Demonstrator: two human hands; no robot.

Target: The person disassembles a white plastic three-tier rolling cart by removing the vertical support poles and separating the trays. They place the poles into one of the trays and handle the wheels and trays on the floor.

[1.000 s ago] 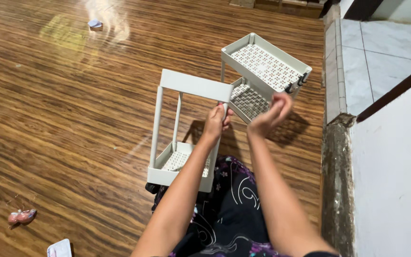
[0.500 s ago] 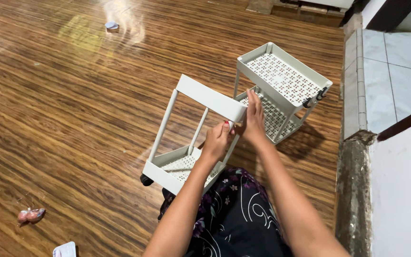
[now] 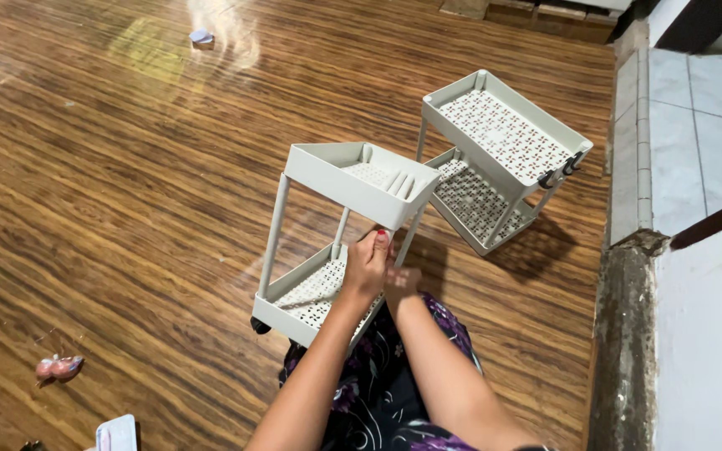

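Left hand (image 3: 367, 266) clenched round a rear post of the tilted two-tier rack (image 3: 340, 230), propped between lap and wooden floor (image 3: 127, 209). Right hand (image 3: 401, 282) tucked behind, grip probably on the same post, hard to tell. Could tip sideways through uneven hold, knocking the second rack (image 3: 503, 159).

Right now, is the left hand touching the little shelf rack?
Touching. The head view shows the left hand wrapped around a post of the near rack, just above its lower tray, with no gap.

The pale two-tier rack (image 3: 338, 230) is tilting on the wooden floor, perforated lower tray showing, black wheel underneath.
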